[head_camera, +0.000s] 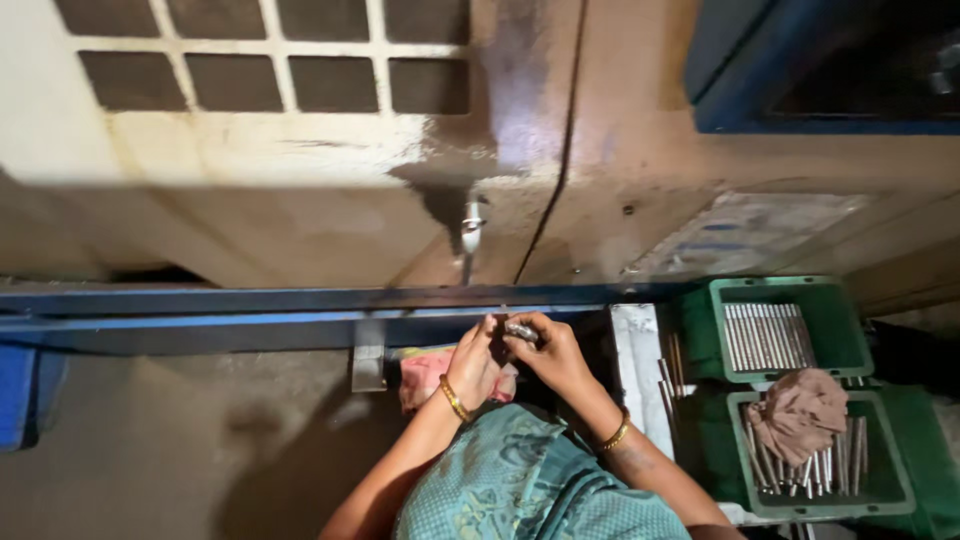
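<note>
Head view: a short, shiny grey metal piece (521, 330) is pinched between both hands, the left hand (472, 366) and right hand (552, 352) meeting just under the blue steel rail (250, 305). Fingers are pressed together around it. A pink cloth (425, 372) lies just below the grip; green plastic crates of steel rods (765, 335) sit well right. Inspection or wiping is judged in hand; steady turning is called for next.

Two green crates (700, 330), one brown rag (800, 410)
</note>
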